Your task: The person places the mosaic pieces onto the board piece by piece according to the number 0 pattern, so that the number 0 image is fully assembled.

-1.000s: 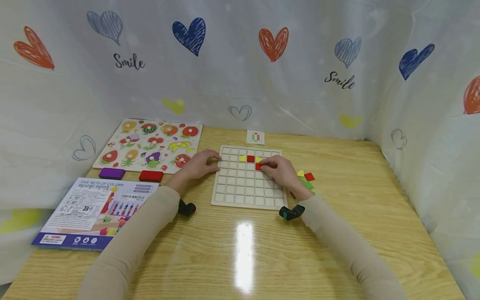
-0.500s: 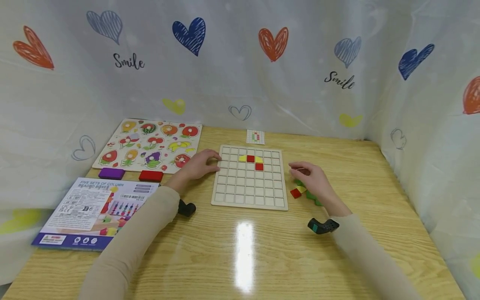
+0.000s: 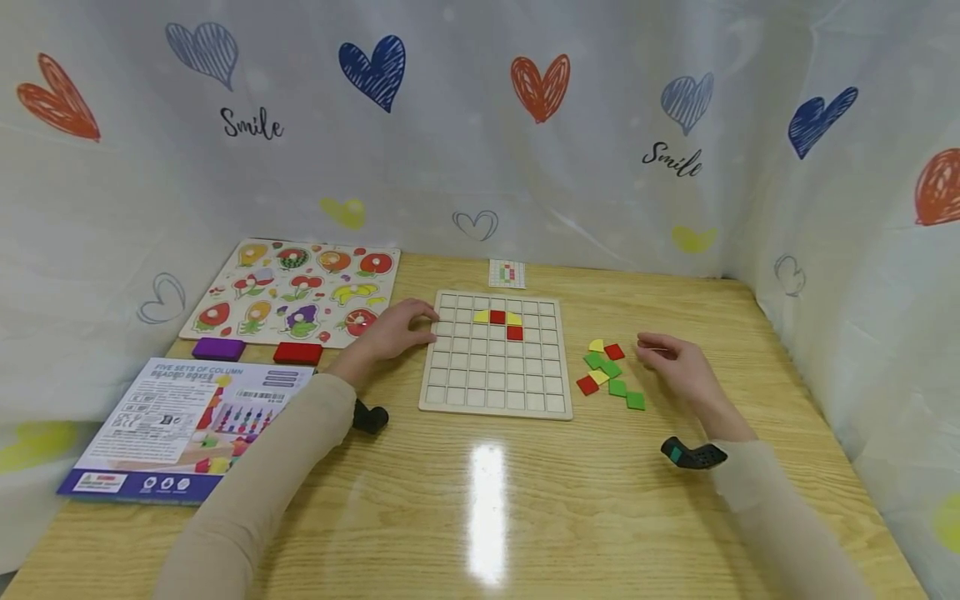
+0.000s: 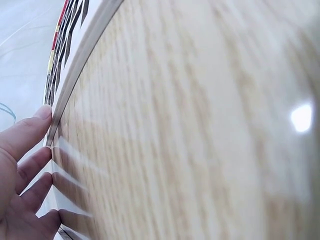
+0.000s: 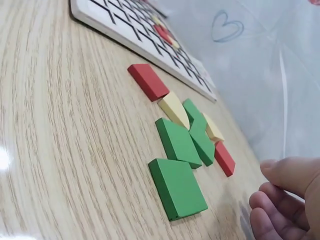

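Note:
A pale wooden grid board lies mid-table with two red squares and two yellow quarter-round pieces set near its top. My left hand rests at the board's left edge; in the left wrist view its thumb and fingertips touch that edge. To the right of the board lies a loose cluster of pieces: a red square, a green square, a yellow piece and several others. My right hand hovers right of this cluster, fingers loosely bent, holding nothing, apart from the pieces in the right wrist view.
Behind the board lies a small pattern card. At the left are a fruit puzzle board, a purple block, a red block and a printed box. A white curtain hangs behind the table.
My right hand has let go of a red square on the board and moved right, past the loose pieces, uncovering them. My left hand stays at the board's edge.

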Action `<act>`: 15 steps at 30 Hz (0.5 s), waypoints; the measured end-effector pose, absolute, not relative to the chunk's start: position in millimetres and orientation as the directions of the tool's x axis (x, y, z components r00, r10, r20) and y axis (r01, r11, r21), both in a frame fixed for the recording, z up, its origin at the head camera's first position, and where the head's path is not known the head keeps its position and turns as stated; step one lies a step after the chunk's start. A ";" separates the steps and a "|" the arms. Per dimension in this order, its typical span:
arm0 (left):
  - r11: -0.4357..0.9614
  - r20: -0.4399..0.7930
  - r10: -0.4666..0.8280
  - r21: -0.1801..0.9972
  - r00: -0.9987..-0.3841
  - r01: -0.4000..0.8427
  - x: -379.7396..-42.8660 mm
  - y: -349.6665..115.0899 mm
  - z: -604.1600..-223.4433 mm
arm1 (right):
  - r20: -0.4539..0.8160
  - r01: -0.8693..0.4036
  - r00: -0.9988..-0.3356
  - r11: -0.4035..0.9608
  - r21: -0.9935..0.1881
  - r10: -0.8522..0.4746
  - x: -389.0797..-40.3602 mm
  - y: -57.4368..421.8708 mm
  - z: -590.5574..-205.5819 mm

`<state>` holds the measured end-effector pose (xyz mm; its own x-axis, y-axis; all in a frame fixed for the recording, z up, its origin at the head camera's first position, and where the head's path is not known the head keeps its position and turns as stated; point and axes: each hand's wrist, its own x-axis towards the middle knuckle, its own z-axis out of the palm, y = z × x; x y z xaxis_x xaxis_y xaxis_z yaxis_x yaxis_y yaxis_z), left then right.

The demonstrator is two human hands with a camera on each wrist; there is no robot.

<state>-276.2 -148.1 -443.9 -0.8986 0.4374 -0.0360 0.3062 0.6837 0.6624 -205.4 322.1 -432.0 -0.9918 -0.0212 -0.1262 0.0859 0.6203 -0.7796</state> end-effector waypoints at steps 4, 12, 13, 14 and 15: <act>0.682 -0.036 0.436 0.665 -0.899 0.305 -275.5 -148.8 -442.6 | -0.135 0.064 -0.989 0.652 -0.755 -0.059 -209.0 324.1 -434.6; 0.679 -0.036 0.431 0.671 -0.902 0.297 -274.9 -149.6 -443.0 | -0.127 0.007 -0.984 0.685 -0.728 -0.124 -218.4 315.4 -436.5; 0.678 -0.036 0.429 0.673 -0.903 0.296 -274.9 -149.7 -443.4 | -0.122 -0.002 -0.984 0.688 -0.726 -0.132 -219.5 314.1 -436.9; 0.678 -0.036 0.429 0.674 -0.903 0.294 -275.1 -149.8 -443.9 | -0.117 -0.014 -0.983 0.691 -0.723 -0.142 -220.4 313.2 -437.3; 0.677 -0.036 0.429 0.675 -0.903 0.295 -275.3 -149.9 -444.4 | -0.110 -0.026 -0.982 0.696 -0.717 -0.150 -221.2 312.4 -437.7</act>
